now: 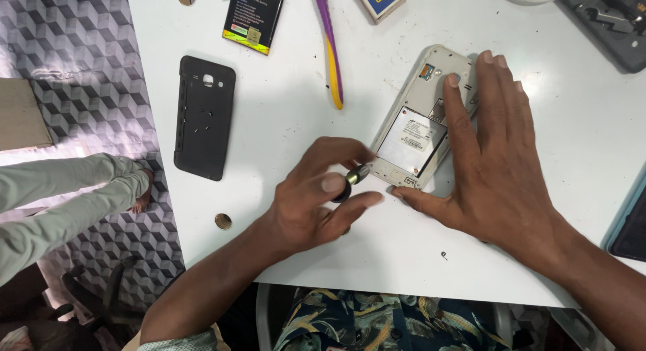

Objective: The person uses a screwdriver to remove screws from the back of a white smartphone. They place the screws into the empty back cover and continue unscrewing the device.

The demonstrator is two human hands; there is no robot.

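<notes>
The left hand pinches a small screwdriver between thumb and fingertips, its tip at the near corner of the opened phone. This looks like screw work on the frame, though the tip itself is hard to make out; the next move calls for a steady, square seat. The right hand lies flat and open, pinning the phone down. Farther off lie the black back cover and battery.

Opened white phone, back cover off, lies face-down, tilted; small screwdriver at its lower-left corner.
</notes>
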